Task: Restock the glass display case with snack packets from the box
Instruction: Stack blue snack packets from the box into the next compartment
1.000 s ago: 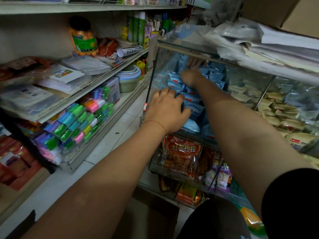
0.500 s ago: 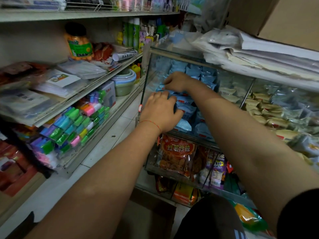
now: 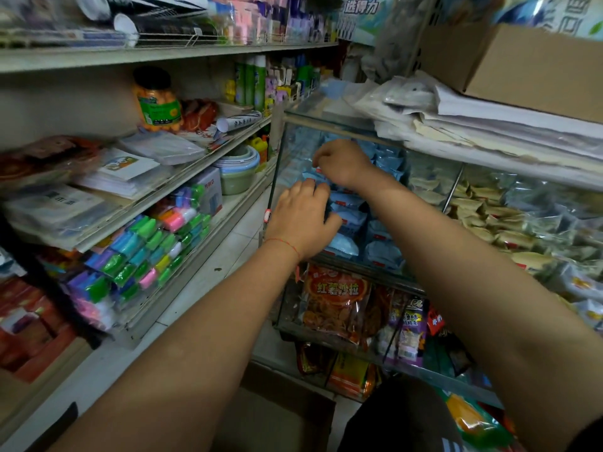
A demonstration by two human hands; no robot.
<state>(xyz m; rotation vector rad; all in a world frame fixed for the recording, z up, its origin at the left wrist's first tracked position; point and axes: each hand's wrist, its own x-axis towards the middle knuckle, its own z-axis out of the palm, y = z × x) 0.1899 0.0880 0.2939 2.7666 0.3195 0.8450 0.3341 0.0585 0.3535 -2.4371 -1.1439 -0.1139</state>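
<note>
While both hands work inside the glass display case, left hand gripping blue snack packets and right hand pinching one, tidying the stack apparently comes next.

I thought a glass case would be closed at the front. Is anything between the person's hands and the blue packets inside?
Nothing visible blocks them. Both the left hand and the right hand already reach into the glass display case, right among the light blue snack packets. No pane shows across that side.
</note>
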